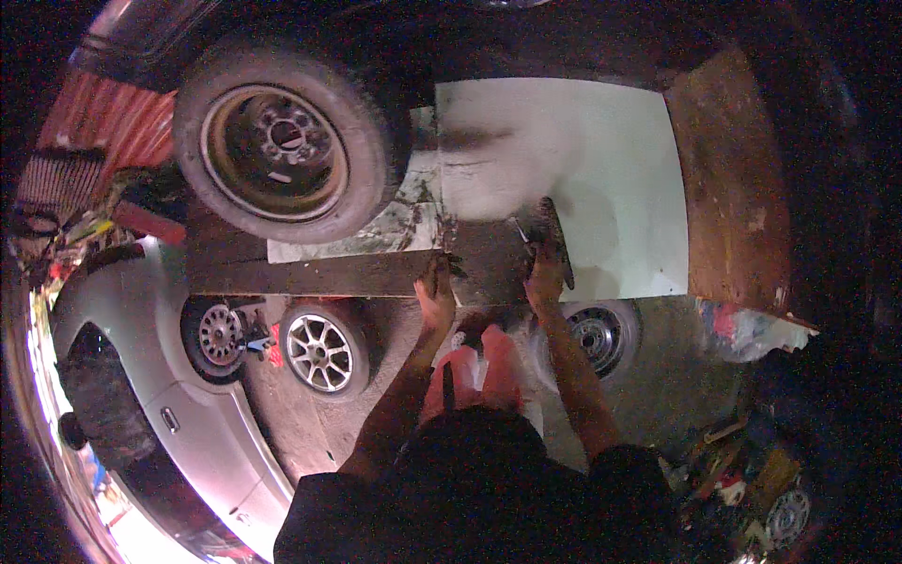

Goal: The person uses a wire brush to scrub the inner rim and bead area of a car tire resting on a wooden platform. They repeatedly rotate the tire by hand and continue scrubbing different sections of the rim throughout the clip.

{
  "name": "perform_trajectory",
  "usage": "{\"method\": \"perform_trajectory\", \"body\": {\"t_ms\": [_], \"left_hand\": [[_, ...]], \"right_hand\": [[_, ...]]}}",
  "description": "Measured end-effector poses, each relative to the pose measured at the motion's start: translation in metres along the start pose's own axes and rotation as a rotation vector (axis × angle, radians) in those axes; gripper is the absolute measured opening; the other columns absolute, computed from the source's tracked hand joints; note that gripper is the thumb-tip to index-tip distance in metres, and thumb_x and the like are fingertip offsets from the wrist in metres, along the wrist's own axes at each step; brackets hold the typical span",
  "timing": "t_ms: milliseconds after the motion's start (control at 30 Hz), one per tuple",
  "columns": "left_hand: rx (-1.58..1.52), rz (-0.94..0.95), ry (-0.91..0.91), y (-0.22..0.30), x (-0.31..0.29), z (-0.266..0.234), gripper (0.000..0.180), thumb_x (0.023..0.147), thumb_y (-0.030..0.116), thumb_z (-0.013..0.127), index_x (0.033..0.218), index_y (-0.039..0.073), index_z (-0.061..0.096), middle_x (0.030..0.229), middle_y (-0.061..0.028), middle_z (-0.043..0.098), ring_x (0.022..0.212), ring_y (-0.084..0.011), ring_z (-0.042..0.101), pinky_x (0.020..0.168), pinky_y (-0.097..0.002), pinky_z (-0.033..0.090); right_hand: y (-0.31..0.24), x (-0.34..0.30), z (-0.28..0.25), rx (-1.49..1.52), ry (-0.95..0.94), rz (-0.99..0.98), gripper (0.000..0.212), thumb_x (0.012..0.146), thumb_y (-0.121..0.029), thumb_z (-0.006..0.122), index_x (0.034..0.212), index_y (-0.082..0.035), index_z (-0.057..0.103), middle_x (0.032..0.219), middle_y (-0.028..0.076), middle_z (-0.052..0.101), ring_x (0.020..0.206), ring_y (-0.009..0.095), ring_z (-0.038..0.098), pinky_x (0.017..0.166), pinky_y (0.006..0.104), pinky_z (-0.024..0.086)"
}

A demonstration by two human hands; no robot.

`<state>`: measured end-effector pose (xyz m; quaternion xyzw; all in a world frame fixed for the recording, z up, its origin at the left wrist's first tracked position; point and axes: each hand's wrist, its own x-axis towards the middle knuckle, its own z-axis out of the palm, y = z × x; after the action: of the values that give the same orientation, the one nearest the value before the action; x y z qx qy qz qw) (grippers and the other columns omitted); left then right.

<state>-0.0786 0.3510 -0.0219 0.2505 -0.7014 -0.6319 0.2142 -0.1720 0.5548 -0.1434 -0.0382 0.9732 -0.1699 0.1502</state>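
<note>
The brown counter (338, 275) stretches across in front of me, with a pale sheet (631, 179) over its right part. Left of the sheet I see a big wheel (287, 137) with a rusty rim. A long dark piece (556, 242) slants up over the sheet's lower edge; my right hand (543, 284) has its fingers closed around the near end. My left hand (434, 295) is at the counter's near edge, fingers bent beside a small dark thing (456, 267); whether they grip it, I cannot tell.
</note>
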Motion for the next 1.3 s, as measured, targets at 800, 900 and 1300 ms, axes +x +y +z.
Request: {"method": "perform_trajectory", "body": {"t_ms": [800, 900, 1300], "left_hand": [[-0.11, 0.009, 0.356, 0.023, 0.027, -0.181, 0.033, 0.107, 0.026, 0.052, 0.107, -0.004, 0.066, 0.085, -0.0086, 0.066, 0.074, -0.0141, 0.05, 0.068, -0.0323, 0.045], [-0.093, 0.034, 0.336, 0.002, 0.057, -0.207, 0.036, 0.107, 0.029, 0.053, 0.108, -0.005, 0.064, 0.086, -0.0082, 0.064, 0.076, -0.0144, 0.048, 0.07, -0.0321, 0.044], [0.216, 0.364, 0.052, 0.036, 0.213, -0.346, 0.017, 0.097, 0.008, 0.06, 0.11, 0.001, 0.069, 0.107, -0.0199, 0.071, 0.101, -0.0342, 0.067, 0.09, -0.0427, 0.05]], "right_hand": [[-0.235, -0.055, -0.031, 0.522, 0.267, -0.655, 0.056, 0.096, -0.02, 0.065, 0.144, -0.002, 0.044, 0.114, 0.025, 0.066, 0.095, 0.041, 0.065, 0.089, 0.0509, 0.049], [-0.299, -0.059, -0.033, 0.657, 0.332, -0.676, 0.052, 0.095, -0.016, 0.065, 0.141, -0.002, 0.046, 0.099, 0.021, 0.068, 0.081, 0.038, 0.066, 0.075, 0.0491, 0.05], [-0.458, -0.01, -0.002, 0.606, 0.588, -0.539, 0.059, 0.1, -0.019, 0.064, 0.148, 0.006, 0.041, 0.108, 0.022, 0.069, 0.086, 0.03, 0.067, 0.075, 0.0418, 0.055]]}}
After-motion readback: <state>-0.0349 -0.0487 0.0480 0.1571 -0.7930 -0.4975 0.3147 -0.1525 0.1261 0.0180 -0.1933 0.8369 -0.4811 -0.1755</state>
